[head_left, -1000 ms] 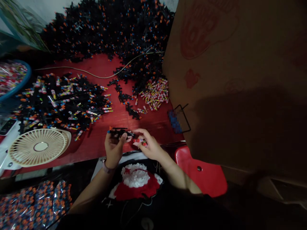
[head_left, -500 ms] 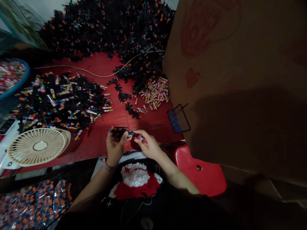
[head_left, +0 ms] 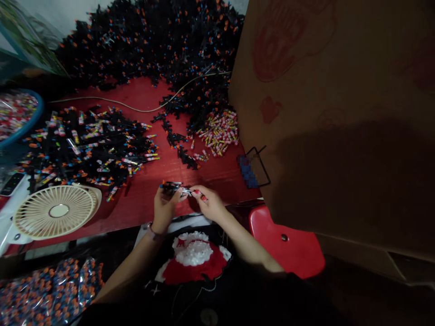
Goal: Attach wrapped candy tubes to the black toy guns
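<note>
My left hand (head_left: pixel 165 206) is closed round a black toy gun (head_left: pixel 171 186) with a blue and orange end, held over the red table's (head_left: pixel 190 179) near edge. Close beside it, my right hand (head_left: pixel 208 202) pinches small red and white pieces at the gun's right end; their exact shape is too small to tell. Beyond my hands lie a few loose black toy guns (head_left: pixel 186 157) and a pile of small candy-coloured tubes (head_left: pixel 220 131). To the left spreads a heap of black guns with tubes attached (head_left: pixel 98 140).
A large heap of black toy guns (head_left: pixel 152 40) fills the back. At left are a blue basin (head_left: pixel 40 108), a beige fan (head_left: pixel 56 211) and bagged parts (head_left: pixel 50 290). A cardboard box (head_left: pixel 306 113) and red stool (head_left: pixel 288 244) stand right.
Both hands have shifted very slightly, staying close together round the toy gun. The camera view has moved a little.
</note>
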`<state>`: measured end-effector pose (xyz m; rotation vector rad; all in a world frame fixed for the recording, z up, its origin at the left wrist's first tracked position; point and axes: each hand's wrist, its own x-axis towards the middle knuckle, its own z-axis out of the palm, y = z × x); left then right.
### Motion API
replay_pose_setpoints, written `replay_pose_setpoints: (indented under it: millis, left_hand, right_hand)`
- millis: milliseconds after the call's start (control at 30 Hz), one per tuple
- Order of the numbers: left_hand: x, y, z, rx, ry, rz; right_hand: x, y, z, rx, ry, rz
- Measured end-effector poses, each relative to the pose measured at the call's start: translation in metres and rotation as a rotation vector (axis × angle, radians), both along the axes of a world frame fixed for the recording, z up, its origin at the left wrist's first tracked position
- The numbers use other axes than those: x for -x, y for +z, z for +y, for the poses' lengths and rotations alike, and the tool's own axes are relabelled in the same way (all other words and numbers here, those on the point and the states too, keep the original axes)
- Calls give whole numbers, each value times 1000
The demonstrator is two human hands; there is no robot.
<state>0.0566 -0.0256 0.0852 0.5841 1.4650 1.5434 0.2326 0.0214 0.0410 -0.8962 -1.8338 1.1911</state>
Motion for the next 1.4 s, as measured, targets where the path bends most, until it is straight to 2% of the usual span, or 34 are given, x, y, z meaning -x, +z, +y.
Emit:
replay_pose_setpoints:
  millis: [67, 133, 200, 267, 300, 367, 433, 500, 567, 633, 700, 833, 900, 967, 1067, 1133, 1233, 1400]
  left_hand:
    - [37, 9, 14, -67, 73, 54]
    - [86, 26, 34, -234, 251, 152]
    - [133, 42, 56, -333, 383, 207]
    - [157, 47, 78, -287, 358, 285]
    - [158, 44, 88, -242, 292, 331]
    - [137, 28, 108, -162, 101, 412]
    - [98, 5, 126, -119, -93, 512]
    - [58, -17, 142, -26, -243, 748]
    - [32, -32, 153, 141, -324, 1012]
    - [25, -42, 156, 282, -338, 1146]
    - [30, -49, 150, 291, -323, 1138]
    - [52, -58, 119, 164, -276, 1036]
    - [58, -60, 100, 157, -208, 888]
    - [59, -60, 84, 180, -118, 645]
    - [53, -55, 64, 169, -10, 294]
    - [46, -49, 52, 93, 25, 148]
    - [31, -39, 34, -7, 28, 60]
    - [13, -31, 14, -9, 2, 87]
  right_hand:
    - [-4, -5, 15, 40, -18, -3]
    - [-11, -14, 32, 33, -130, -27]
    - [-18, -26, 45, 10, -250, -85]
    - [-20, -39, 51, -1, -305, -165]
    - [-20, -45, 53, 1, -319, -200]
    - [-18, -54, 53, 18, -361, -235]
    - [-17, -59, 54, 29, -416, -223]
    - [-18, -59, 55, 4, -440, -199]
    - [-22, -58, 56, -52, -435, -187]
    - [-24, -55, 57, -95, -431, -174]
    - [-24, -51, 57, -107, -415, -158]
    - [-20, -49, 57, -73, -335, -127]
    - [-20, -50, 58, -36, -301, -95]
    - [-20, -50, 59, 23, -284, -32]
    - [-19, -47, 54, 139, -265, 106]
    - [-13, -42, 43, 212, -192, 193]
    - [3, -33, 24, 285, -49, 245]
    - [26, -27, 12, 350, -12, 278]
